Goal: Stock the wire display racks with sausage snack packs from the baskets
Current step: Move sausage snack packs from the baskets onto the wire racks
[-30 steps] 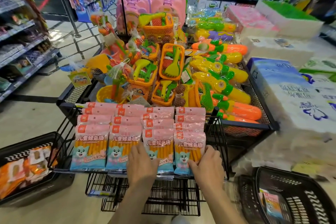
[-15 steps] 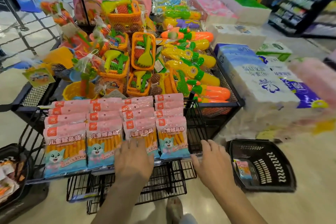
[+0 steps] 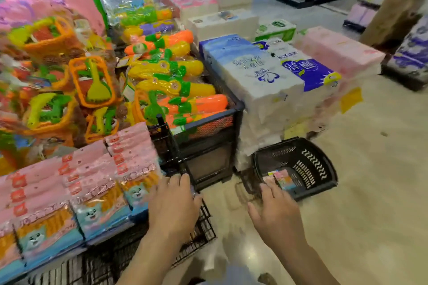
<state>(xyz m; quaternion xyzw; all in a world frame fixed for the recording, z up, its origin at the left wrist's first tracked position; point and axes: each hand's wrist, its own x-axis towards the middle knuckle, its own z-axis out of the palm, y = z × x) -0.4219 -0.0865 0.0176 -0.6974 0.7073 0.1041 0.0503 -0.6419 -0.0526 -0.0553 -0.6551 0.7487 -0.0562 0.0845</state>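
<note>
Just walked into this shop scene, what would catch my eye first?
Bright orange and yellow toy water guns heaped in the mesh bin at centre grab you first. In front, lower left, rows of pink-and-blue sausage snack packs fill the wire rack, the left hand at its corner. The right hand is held open toward a black basket on the floor.

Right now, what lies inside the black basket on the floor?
A few small colourful packs lie on the bottom of the black basket; the right grip covers its near corner.
</note>
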